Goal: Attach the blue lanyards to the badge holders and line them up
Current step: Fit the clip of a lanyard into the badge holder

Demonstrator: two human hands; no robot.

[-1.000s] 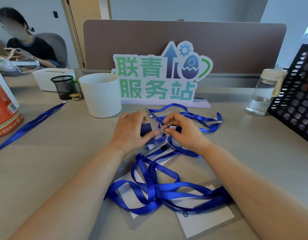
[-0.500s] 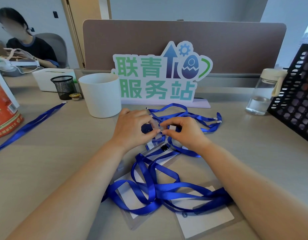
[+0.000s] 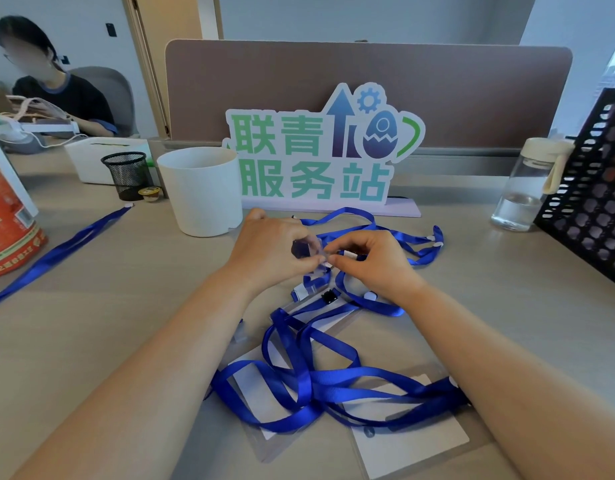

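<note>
Left hand is curling its fingers round a clear badge holder, pinching it and holding it just above the desk; right hand is meeting it fingertip to fingertip, its thumb and forefinger pinching the end of a blue lanyard against the holder's edge, though the fingers are hiding the join itself; both forearms are reaching in from the near edge. Nearer the person, a tangle of lanyards is lying looped over two flat holders with white cards, the left card holder half under the straps and the right card holder touching the right forearm; more blue loops are trailing behind the hands towards a standing sign. A white cup is standing just beside the left hand; a loose lanyard is stretching across the desk's left side, well apart from the rest; a water bottle is sitting at the far right beside a black perforated rack; a black mesh pot is standing behind the cup; another person is sitting at the far left.
</note>
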